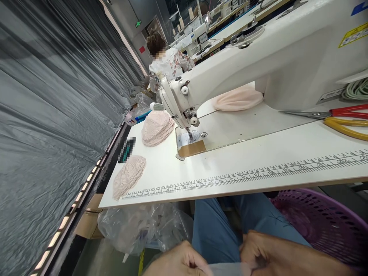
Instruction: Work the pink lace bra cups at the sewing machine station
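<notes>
Low in the view, above my lap, my left hand (pixel 179 261) is closed with curled fingers on one end of a pale sheer fabric piece (pixel 227 269). My right hand (pixel 271 251) pinches the other end, so the piece spans the gap between both hands. Its lower part is cut off by the frame edge. Both hands are below the front edge of the white table (pixel 161 168). On that table stands a white sewing machine (pixel 224 73), its needle area apart from my hands.
Pink lace pieces lie in a stack (pixel 157 128) and a smaller pile (pixel 130 176). Smooth pink fabric (pixel 238 98) rests behind the machine arm. Scissors (pixel 330 114) lie at right. A purple basket (pixel 324 218) and plastic bag (pixel 143 226) flank my legs. Another person (pixel 169 63) sits ahead.
</notes>
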`<state>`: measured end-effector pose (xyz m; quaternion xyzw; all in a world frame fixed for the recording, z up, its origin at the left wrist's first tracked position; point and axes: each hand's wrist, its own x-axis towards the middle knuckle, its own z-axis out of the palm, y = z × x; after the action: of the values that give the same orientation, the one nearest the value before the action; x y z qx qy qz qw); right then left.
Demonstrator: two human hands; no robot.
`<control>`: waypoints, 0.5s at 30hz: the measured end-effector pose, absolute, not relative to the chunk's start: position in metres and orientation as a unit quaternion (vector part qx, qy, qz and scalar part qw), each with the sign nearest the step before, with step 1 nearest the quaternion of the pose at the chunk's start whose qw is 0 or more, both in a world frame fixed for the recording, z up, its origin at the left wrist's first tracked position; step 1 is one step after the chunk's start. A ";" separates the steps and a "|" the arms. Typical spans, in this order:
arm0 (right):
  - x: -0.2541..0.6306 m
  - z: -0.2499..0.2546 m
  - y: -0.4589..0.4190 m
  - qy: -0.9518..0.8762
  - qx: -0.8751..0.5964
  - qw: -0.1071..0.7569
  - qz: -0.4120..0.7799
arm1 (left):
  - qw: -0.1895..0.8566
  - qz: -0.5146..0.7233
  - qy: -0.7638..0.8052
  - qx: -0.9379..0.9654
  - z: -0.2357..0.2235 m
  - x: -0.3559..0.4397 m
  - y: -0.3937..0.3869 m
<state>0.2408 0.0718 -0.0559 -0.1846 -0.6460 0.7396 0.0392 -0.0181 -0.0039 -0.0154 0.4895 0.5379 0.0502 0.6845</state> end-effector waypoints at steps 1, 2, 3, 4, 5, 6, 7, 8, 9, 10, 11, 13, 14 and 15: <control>0.242 -0.057 0.071 -0.643 -0.181 0.038 0.743 | 0.688 0.054 0.533 0.490 -0.016 -0.018 -0.004; 0.243 -0.058 0.070 -0.641 -0.179 0.038 0.745 | 0.690 0.058 0.529 0.491 -0.017 -0.018 -0.004; 0.244 -0.057 0.069 -0.641 -0.179 0.039 0.746 | 0.689 0.063 0.526 0.494 -0.017 -0.018 -0.004; 0.244 -0.057 0.067 -0.643 -0.181 0.041 0.743 | 0.687 0.068 0.526 0.496 -0.017 -0.018 -0.004; 0.244 -0.055 0.066 -0.647 -0.187 0.045 0.738 | 0.684 0.071 0.529 0.497 -0.016 -0.019 -0.004; 0.244 -0.053 0.065 -0.654 -0.195 0.049 0.729 | 0.680 0.073 0.534 0.497 -0.015 -0.021 -0.004; 0.243 -0.051 0.065 -0.662 -0.206 0.051 0.719 | 0.676 0.073 0.540 0.496 -0.013 -0.022 -0.004; 0.242 -0.048 0.064 -0.670 -0.217 0.050 0.709 | 0.672 0.070 0.547 0.494 -0.011 -0.023 -0.004; 0.240 -0.045 0.064 -0.676 -0.225 0.046 0.700 | 0.668 0.064 0.556 0.491 -0.008 -0.024 -0.004; 0.238 -0.041 0.064 -0.679 -0.230 0.040 0.696 | 0.661 0.057 0.569 0.487 -0.005 -0.023 -0.005; 0.235 -0.038 0.065 -0.680 -0.229 0.032 0.695 | 0.646 0.052 0.589 0.483 -0.002 -0.021 -0.006; 0.229 -0.033 0.065 -0.683 -0.225 0.025 0.694 | 0.615 0.026 0.631 0.472 0.003 -0.012 -0.007; 0.226 -0.032 0.066 -0.684 -0.226 0.026 0.693 | 0.599 0.018 0.652 0.465 0.005 -0.006 -0.007; 0.223 -0.032 0.067 -0.685 -0.229 0.030 0.691 | 0.585 0.019 0.671 0.455 0.006 0.001 -0.007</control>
<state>0.2234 0.0668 -0.0321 -0.2294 -0.6851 0.6907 0.0300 0.0008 -0.0069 0.0057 0.4553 0.6705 0.0187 0.5855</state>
